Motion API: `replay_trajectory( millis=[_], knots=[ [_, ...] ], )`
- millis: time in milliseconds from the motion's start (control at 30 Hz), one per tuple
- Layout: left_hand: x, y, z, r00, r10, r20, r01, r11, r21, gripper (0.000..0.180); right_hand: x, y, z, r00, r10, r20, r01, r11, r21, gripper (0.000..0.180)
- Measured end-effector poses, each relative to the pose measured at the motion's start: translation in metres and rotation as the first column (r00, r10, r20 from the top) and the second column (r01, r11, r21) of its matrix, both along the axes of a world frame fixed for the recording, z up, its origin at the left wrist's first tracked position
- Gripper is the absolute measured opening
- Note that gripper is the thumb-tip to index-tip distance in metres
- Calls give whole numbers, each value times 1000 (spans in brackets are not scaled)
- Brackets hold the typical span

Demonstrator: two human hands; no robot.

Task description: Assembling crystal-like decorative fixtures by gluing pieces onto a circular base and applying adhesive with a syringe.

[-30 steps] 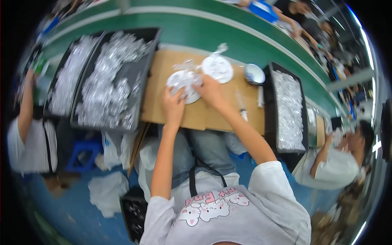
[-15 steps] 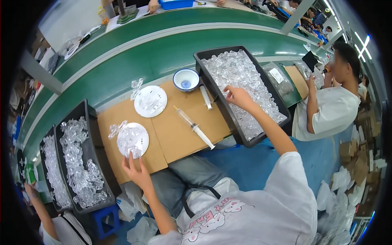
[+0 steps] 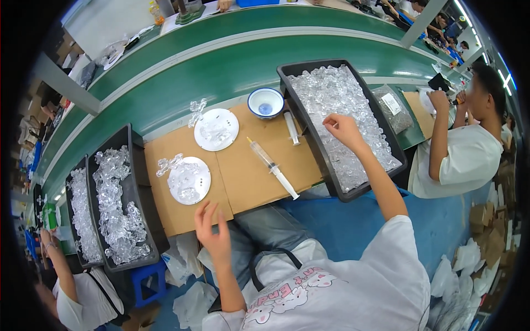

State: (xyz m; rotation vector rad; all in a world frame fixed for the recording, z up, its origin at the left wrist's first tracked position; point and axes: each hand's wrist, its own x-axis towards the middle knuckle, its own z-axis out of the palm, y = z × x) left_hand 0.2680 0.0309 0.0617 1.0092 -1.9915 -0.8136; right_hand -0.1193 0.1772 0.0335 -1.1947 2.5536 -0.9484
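Observation:
My left hand is raised in front of the cardboard's near edge, fingers apart and nothing in them. Just beyond it lies the nearer white round plate, with clear plastic pieces on it and at its left edge. A second white plate farther back also carries clear pieces. My right hand hovers over a black bin heaped with small clear plastic pieces. Its fingertips are drawn together; whatever they hold is too small to make out. A syringe with a yellowish tip lies between the hands.
A blue-rimmed bowl and a smaller syringe stand by the bin on the cardboard. Black bins of clear parts flank the left side. A co-worker sits at right, another person's arm at left.
My left hand has drawn back from the nearer plate toward my body. The right hand stays over the bin, its fingers more closed. The whole view has shifted slightly.

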Motion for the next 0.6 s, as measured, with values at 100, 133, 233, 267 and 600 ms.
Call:
replay_trajectory(
  millis=[100,133,233,267,600],
  knots=[
    [-5,-1,3,998,-56,-25,56,998,-21,18,7,-5,-1,998,53,-27,-52,997,50,17],
    [-3,-3,2,997,-64,-40,63,998,-13,17,11,-3,0,996,64,-67,-56,991,119,20],
    [23,-13,-4,999,41,28,-41,999,-8,17,24,-2,-5,989,93,-114,-72,981,178,26],
    [29,-19,-5,999,42,28,-42,999,-4,17,23,1,-3,990,70,-119,-49,983,175,28],
    [46,-45,-2,990,143,3,-143,988,62,17,-1,-3,21,994,109,14,-108,948,298,27]
  ],
)
